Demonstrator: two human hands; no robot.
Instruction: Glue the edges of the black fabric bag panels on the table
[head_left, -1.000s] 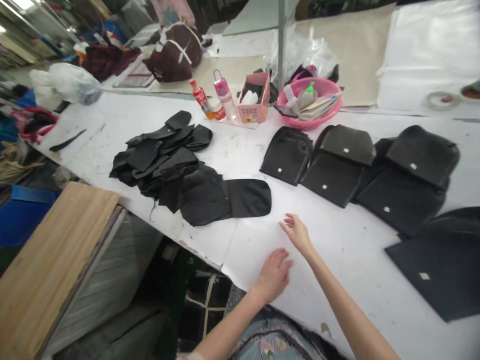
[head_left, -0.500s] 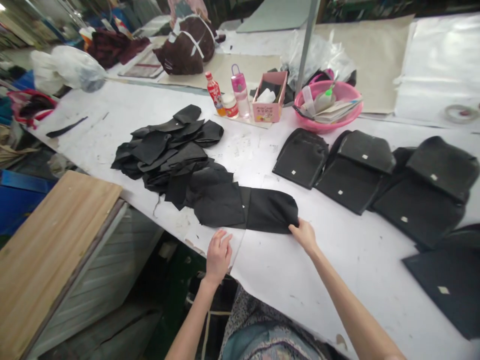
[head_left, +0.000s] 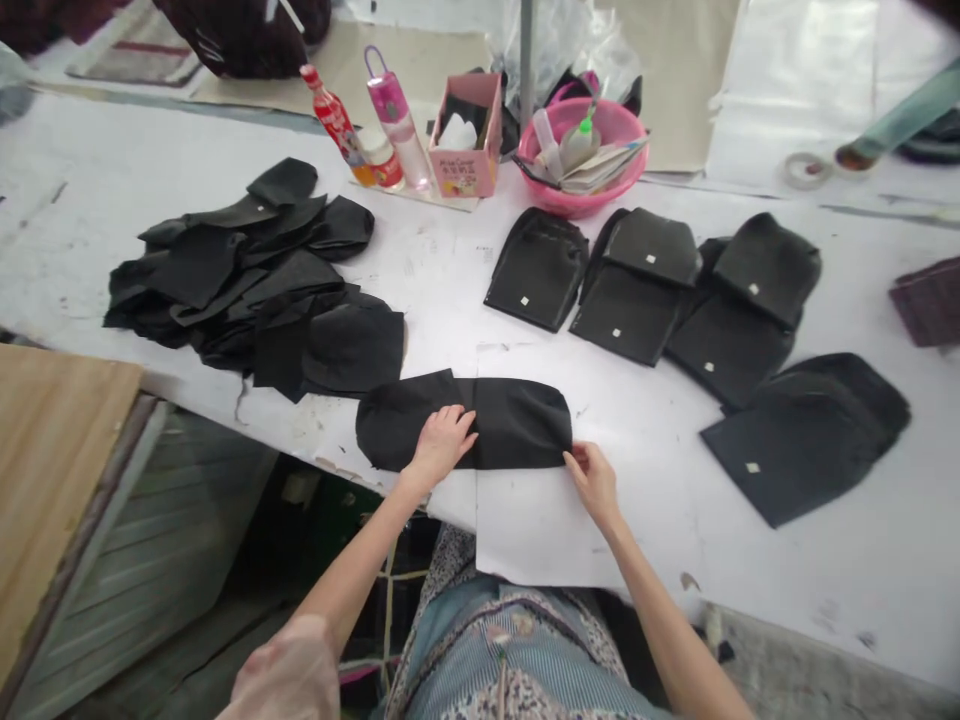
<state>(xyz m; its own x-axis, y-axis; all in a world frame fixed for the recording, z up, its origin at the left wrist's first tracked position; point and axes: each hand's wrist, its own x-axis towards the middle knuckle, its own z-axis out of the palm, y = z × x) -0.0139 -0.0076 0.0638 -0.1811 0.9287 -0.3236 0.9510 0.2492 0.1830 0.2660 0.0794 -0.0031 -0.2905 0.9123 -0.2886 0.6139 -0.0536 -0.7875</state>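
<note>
A long black fabric piece (head_left: pixel 517 425) with rounded ends lies flat across the white table near its front edge. My left hand (head_left: pixel 442 445) rests on the middle of it, palm down with the fingers spread. At its right end my right hand (head_left: pixel 592 480) pinches the lower corner between thumb and fingers. To the left lies a heap of black fabric pieces (head_left: pixel 247 270), overlapping one another. On the right, several black pieces (head_left: pixel 622 290) with small white labels are laid in groups.
Behind are a red bottle (head_left: pixel 336 120), a jar (head_left: pixel 382 160), a pink-capped bottle (head_left: pixel 401 125), a pink box (head_left: pixel 465 150) and a pink basin (head_left: pixel 585 190). A metal pole (head_left: pixel 526 50) stands there. A wooden board (head_left: pixel 60 460) is at lower left.
My left hand has moved from the table's front edge onto the fabric piece. That piece now lies apart from most of the heap. The view has shifted to the right.
</note>
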